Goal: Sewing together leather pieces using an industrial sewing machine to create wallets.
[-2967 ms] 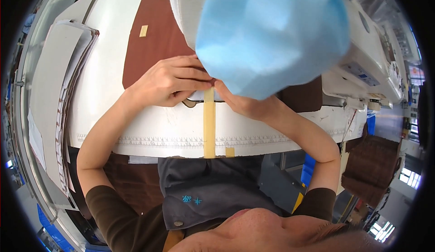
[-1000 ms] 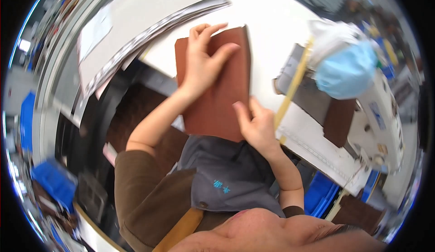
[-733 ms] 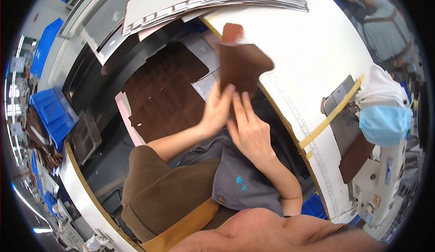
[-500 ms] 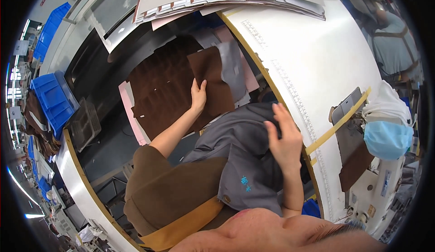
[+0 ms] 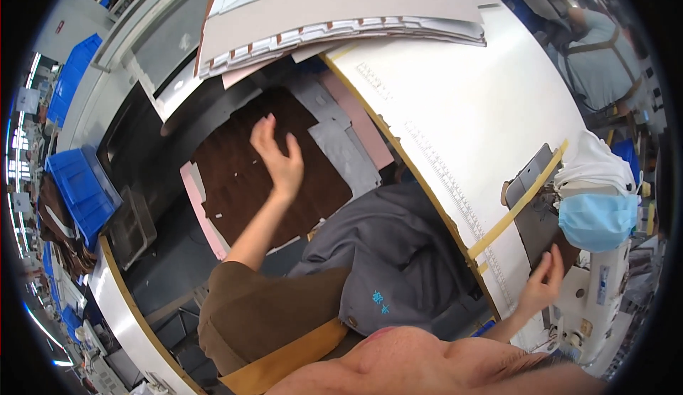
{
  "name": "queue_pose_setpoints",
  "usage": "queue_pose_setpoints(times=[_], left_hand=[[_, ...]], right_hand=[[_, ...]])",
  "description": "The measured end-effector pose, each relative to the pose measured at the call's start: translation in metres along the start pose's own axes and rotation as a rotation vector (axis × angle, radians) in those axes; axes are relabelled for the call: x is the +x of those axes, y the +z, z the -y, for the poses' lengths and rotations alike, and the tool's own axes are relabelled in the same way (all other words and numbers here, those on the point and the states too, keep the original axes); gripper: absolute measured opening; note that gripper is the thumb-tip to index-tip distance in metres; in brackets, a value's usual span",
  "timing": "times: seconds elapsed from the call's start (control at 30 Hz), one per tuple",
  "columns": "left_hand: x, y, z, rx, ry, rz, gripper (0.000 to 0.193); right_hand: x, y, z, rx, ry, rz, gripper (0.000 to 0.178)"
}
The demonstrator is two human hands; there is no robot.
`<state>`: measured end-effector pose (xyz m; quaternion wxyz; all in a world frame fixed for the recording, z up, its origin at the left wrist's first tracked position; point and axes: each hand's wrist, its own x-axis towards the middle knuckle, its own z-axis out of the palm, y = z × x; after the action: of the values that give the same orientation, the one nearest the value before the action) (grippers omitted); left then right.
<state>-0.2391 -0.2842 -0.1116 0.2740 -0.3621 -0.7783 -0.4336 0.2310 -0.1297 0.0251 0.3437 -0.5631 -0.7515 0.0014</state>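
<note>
Brown piece [image 5: 570,251] partly hidden (behind right hand [image 5: 541,288])

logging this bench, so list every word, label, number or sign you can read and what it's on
Apron: turquoise stitched characters; I don't copy out wording.
Table: ruler scale along the edge; numbers too small to read.
Machine: blue-marked label; too small to read.
Wall: red mark; too small to read.

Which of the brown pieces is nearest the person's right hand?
The brown piece beside the white machine, close by the right hand. The brown pile, by contrast, lies by the left hand, off the white table.
</note>
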Motion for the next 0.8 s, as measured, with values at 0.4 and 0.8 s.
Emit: queue_pose_setpoints(times=[0.4, 0.8], left_hand=[[0.413, 0.111, 0.269, 0.382, -0.633, 0.445, 0.047], [0.428, 0.120, 0.324, 0.468, -0.852, 0.523, 0.064]], right_hand=[[0.014, -0.020, -0.136, -0.148, 0.239, 0.449, 0.011], [0.004, -0.009, 0.031, -0.007, -0.038, 0.802, 0.011]])
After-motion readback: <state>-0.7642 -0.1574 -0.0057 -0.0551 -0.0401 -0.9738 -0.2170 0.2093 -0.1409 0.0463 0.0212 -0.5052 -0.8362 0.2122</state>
